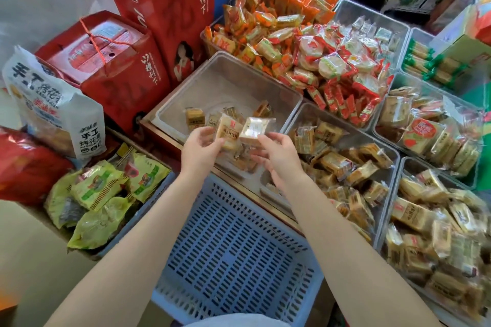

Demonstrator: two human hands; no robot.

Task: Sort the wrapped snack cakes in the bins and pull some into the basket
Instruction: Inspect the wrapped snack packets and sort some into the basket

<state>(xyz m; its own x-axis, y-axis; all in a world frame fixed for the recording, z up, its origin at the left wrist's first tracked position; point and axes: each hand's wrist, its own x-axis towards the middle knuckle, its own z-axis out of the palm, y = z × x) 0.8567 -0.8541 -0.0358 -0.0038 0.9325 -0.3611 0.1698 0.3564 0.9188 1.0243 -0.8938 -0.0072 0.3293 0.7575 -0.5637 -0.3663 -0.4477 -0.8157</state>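
A pale blue slotted plastic basket (233,241) sits nearest, low in the view, its far rim against the front edge of the counter that carries the bins. Both bare forearms reach forward over the basket, converging above the near edge of a clear plastic bin (228,82) that holds only a few wrapped cakes. The left hand (200,147) is palm-up with fingers curled, gripping a tan snack cake in clear wrap with a red mark (228,131); the cake stands roughly on end, its long axis tilted slightly right of upright. The right hand (279,152) has its back to the camera, with fingers curled, pinching a pale square cake in shiny clear wrap (256,127) by its lower edge, its flat face turned up toward the camera. The two cakes touch side by side. Just right of the hands, a second clear bin (300,111) is heaped with similar tan wrapped cakes (337,164).
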